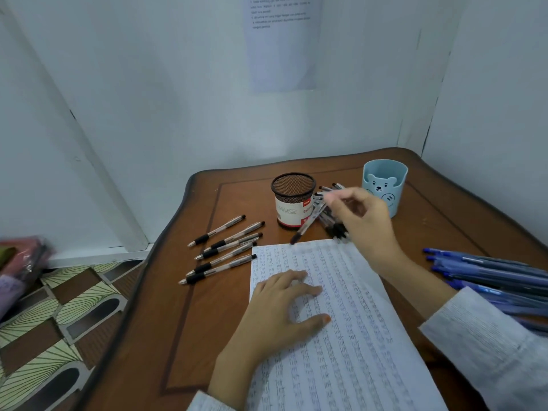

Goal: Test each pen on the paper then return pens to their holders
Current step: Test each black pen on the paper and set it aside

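Head view: right hand (366, 225) fingers pinch blurred black-grip pen (308, 222); left hand (278, 310) flat, spread on paper (355, 336).

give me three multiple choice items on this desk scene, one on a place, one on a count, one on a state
1. Where does the blue bear cup stand?
A. right of the mesh cup
B. on the paper
C. on the floor

2. How many black-grip pens lie left of the paper?
A. two
B. five
C. nine

3. What is the right hand doing?
A. resting flat
B. holding a pen
C. gripping the mesh cup

Answers: 1 A, it stands at the table's far right. 2 B, five lie in a row. 3 B, its fingers pinch one above the paper's top edge.
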